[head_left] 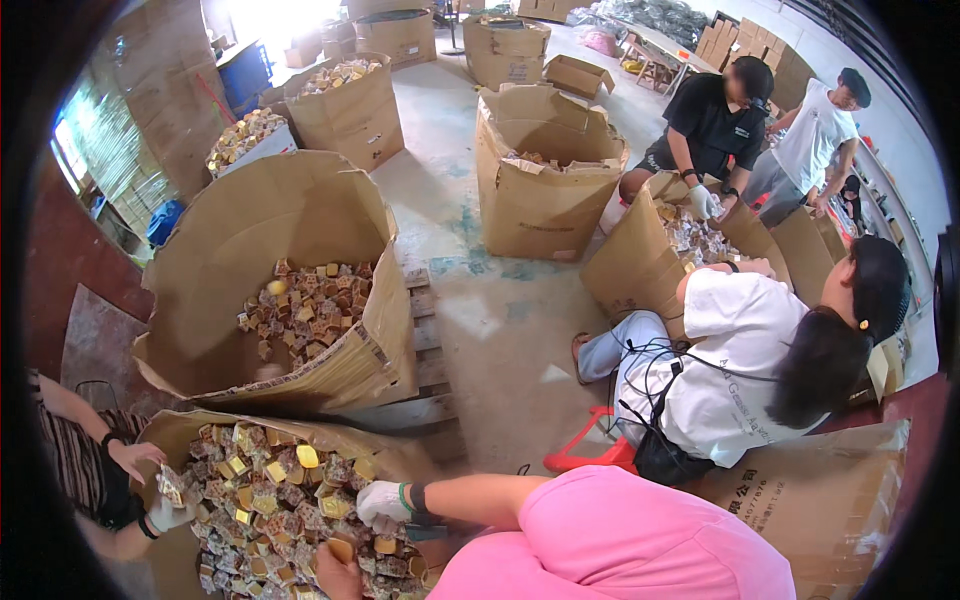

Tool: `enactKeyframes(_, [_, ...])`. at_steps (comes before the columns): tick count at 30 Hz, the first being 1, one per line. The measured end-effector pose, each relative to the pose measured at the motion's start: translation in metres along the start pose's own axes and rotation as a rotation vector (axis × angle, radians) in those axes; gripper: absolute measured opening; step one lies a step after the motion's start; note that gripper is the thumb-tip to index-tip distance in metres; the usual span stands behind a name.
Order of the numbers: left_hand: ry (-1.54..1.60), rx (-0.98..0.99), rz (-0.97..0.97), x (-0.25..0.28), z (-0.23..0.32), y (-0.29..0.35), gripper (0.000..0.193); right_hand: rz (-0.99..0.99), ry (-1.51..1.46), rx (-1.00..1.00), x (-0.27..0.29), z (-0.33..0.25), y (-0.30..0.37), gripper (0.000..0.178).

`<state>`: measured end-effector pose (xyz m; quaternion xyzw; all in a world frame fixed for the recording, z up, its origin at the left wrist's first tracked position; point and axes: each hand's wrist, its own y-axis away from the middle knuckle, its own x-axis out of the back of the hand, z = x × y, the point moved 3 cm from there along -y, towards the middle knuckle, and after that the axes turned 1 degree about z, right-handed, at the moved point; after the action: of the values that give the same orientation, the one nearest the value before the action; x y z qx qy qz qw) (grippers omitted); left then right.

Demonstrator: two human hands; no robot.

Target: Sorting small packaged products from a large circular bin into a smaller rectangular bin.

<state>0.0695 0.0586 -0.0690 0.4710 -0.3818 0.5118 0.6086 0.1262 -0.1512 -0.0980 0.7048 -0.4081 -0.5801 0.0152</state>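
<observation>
White fabric gloves one hand of a co-worker (95, 465) in a striped top at the far left; the other is bare, and a wrapped piece (171, 487) sits between the two. To the right at the rear, a low white box (272, 146) is heaped with small pieces. Nearer, a big torn-edged carton (290, 205) has brown and gold pieces gathered over part of its bottom. Just in front of it, the near carton (372, 445) is filled with wrapped brown and gold pieces (265, 500). Beyond, a rear carton (365, 115) is filled up to its rim. Over the near carton's pile, the bare left hand (338, 575) is partly closed, gripping a gold-tan piece (341, 550). Beside it, the right hand (384, 503), in a white glove, is loosely curled at the pile; whether it grips anything I cannot tell. Farther right, a ragged carton (540, 210) shows some brown pieces inside, below its rim. Next, a tilted carton (628, 262) holds pale, shiny-wrapped pieces, with people gathered around it.
</observation>
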Motion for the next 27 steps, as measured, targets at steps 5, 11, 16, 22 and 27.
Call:
enactKeyframes(5, [1.368,0.356,0.203,0.041,0.012,-0.001,0.041,-0.199,1.313,0.891,-0.006,-0.022,0.015,0.014])
enactKeyframes(11, [1.653,0.403,0.139,0.063,0.058,0.014,0.042,0.096,0.533,0.028,-0.03,-0.044,0.052,0.009])
enactKeyframes(16, [1.63,0.308,0.15,0.077,0.059,0.04,0.047,0.01,0.269,-0.185,-0.069,-0.04,0.043,0.035])
enactKeyframes(22, [1.614,0.33,0.098,0.075,0.056,0.051,0.059,0.01,0.662,-0.205,-0.104,-0.034,0.042,0.042])
enactKeyframes(27, [1.327,0.176,0.179,0.089,0.048,0.052,0.067,0.012,0.712,-0.169,-0.106,-0.035,0.037,0.038])
